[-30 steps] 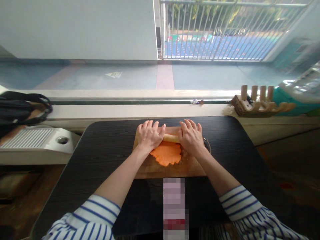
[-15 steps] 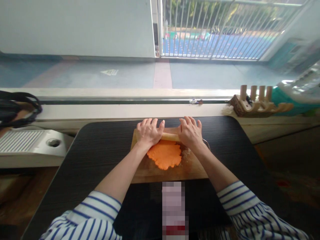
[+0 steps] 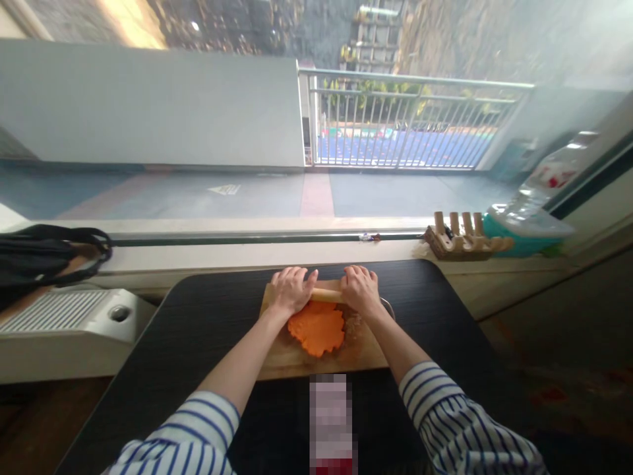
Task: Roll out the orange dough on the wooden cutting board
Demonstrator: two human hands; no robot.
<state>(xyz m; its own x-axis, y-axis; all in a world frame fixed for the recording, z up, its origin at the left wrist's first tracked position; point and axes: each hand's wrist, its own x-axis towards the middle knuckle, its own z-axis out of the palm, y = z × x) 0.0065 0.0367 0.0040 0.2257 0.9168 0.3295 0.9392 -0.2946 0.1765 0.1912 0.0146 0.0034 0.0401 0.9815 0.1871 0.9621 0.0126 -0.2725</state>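
Head view: left hand (image 3: 291, 287) and right hand (image 3: 361, 289) press flat on one rolling pin (image 3: 326, 295).

The head camera has tilted upward. The top rail of the railing (image 3: 415, 82) and the buildings (image 3: 376, 33) beyond it have come into view. The bench (image 3: 198, 330), the cutting board (image 3: 277, 359) and both hands now sit lower in the picture. The left hand (image 3: 289, 290) and the right hand (image 3: 361, 290) have pushed the rolling pin (image 3: 326, 295) slightly toward the far edge of the cutting board. More of the orange dough (image 3: 316, 328) is uncovered on the near side than 1.0 s ago.
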